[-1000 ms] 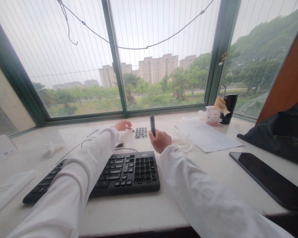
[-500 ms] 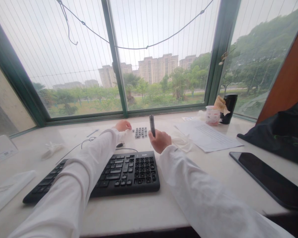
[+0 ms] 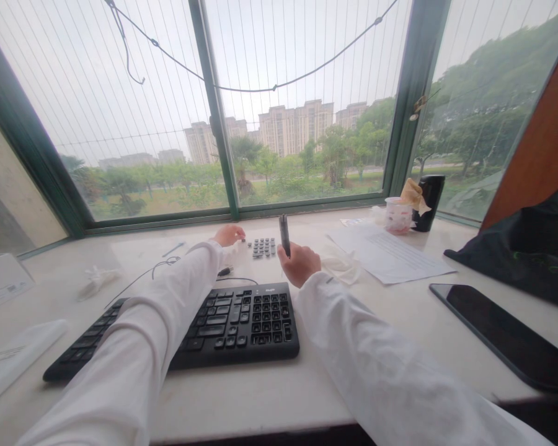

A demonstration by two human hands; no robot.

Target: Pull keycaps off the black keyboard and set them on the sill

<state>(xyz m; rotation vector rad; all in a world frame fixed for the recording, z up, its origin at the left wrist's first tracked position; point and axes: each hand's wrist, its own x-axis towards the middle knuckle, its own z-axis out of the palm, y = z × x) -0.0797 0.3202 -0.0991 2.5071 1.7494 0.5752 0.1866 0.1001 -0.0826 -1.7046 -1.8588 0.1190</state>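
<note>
Pen clenched upright in right hand, lower end buried in the fingers, barrel raised clear of desk, just behind keyboard. Left hand loosely curled, also behind keyboard, just beside small block of loose black keys; nothing visibly held, though fingertips hidden, so whether gripping anything can't be told. Keys too small to identify. White sleeve covering part of keyboard's left side.
</note>
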